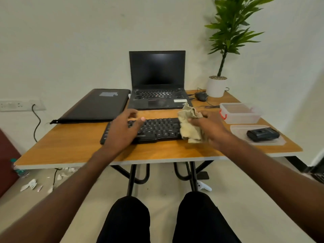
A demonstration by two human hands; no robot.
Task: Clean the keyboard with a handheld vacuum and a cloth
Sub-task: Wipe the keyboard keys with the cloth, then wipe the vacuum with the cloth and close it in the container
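- Knees (157, 220) in black trousers sit at the bottom edge, with both bare forearms reaching forward over the wooden table (73, 146).
- Left hand (122, 130) rests over the left end of the black keyboard (157, 128), fingers loosely curled around its far edge; whether it grips is hard to tell.
- Right hand (208, 127) holds a crumpled beige cloth (189, 123), fingers curled round it, at the keyboard's right end.
- Keyboard lies flat near the front middle of the table, just in front of an open laptop (157, 79) with a dark screen.
- Black handheld vacuum (263, 135) lies on a clear lid (240, 135), right of the keyboard and apart from both hands.
- 1 clear plastic box (240, 113) with a red latch sits behind it.
- Closed black sleeve (94, 106) lies at the left; a mouse (201, 96) and a potted plant (217, 85) stand at the far right.
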